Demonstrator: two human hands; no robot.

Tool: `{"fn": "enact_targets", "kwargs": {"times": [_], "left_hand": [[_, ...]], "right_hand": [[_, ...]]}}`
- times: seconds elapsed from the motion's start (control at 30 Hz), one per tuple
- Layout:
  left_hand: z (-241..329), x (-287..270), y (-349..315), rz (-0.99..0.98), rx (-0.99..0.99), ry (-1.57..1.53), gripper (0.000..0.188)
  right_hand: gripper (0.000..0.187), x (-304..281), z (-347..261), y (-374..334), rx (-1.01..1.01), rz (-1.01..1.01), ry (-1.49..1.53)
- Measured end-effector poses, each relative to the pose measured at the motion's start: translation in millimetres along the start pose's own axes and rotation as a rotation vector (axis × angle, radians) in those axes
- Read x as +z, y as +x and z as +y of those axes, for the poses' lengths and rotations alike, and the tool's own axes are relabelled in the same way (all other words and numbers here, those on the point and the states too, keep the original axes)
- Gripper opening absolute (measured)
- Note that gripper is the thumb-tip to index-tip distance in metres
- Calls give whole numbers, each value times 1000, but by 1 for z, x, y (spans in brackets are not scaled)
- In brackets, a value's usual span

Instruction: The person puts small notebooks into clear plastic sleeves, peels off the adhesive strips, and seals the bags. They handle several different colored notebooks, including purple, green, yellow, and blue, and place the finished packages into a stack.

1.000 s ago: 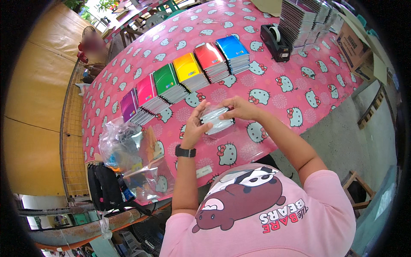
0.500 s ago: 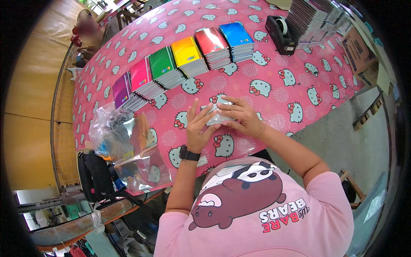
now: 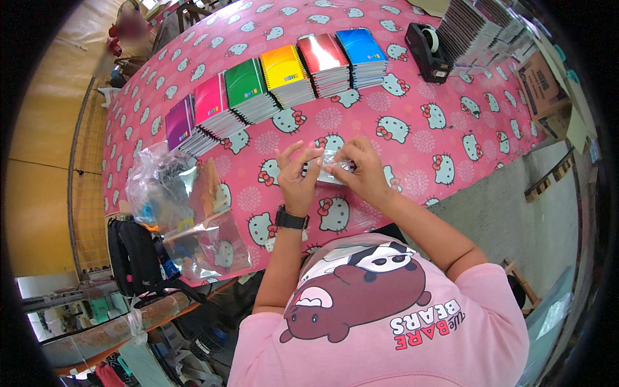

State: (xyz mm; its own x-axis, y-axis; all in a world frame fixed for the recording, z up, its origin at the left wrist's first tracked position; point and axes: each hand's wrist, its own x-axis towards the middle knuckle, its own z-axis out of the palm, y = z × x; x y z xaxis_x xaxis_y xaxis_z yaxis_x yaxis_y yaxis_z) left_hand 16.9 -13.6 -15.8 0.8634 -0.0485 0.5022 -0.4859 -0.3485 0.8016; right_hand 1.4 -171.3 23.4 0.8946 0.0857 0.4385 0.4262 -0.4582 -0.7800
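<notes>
Close in front of me on the table lies a small pack in shiny clear plastic wrap (image 3: 329,158), mostly covered by my fingers. My left hand (image 3: 298,177) is at its left side, thumb and index finger closed on the plastic and the other fingers raised. From the right, my right hand (image 3: 364,171) pinches the wrap with bent fingers and thumb. What the wrap contains cannot be made out. Beyond my hands stands a slanting row of spiral notebook stacks, with purple (image 3: 180,121), pink (image 3: 211,101), green (image 3: 245,86), yellow (image 3: 281,67), red (image 3: 323,53) and blue (image 3: 361,49) covers.
Clear plastic bags and sheets (image 3: 193,213) lie at the table's left, near a black backpack (image 3: 134,255). A black tape dispenser (image 3: 427,55) stands at the far right beside tall notebook stacks (image 3: 474,32). Cardboard boxes (image 3: 543,87) are at the right edge of the pink patterned table (image 3: 445,138).
My flat, spread fingers have drawn up from the pack into pinches on its plastic wrap. The right hand has lifted and bent at the fingers. My view has shifted slightly.
</notes>
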Motion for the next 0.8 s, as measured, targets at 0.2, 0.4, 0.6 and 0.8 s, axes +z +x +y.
{"fn": "enact_targets", "kwargs": {"times": [0.2,0.4,0.6,0.8], "left_hand": [[12,0,18,-18,-74,122,47],[31,-9,-23,-40,169,244,48],[44,-9,-39,-359,135,532,65],[47,-3,-34,-372,97,546,67]], "right_hand": [[20,-2,11,20,336,-132,160],[13,-5,22,25,488,-228,331],[17,-23,47,39,280,-306,209],[27,-173,215,129,154,523,-148]]}}
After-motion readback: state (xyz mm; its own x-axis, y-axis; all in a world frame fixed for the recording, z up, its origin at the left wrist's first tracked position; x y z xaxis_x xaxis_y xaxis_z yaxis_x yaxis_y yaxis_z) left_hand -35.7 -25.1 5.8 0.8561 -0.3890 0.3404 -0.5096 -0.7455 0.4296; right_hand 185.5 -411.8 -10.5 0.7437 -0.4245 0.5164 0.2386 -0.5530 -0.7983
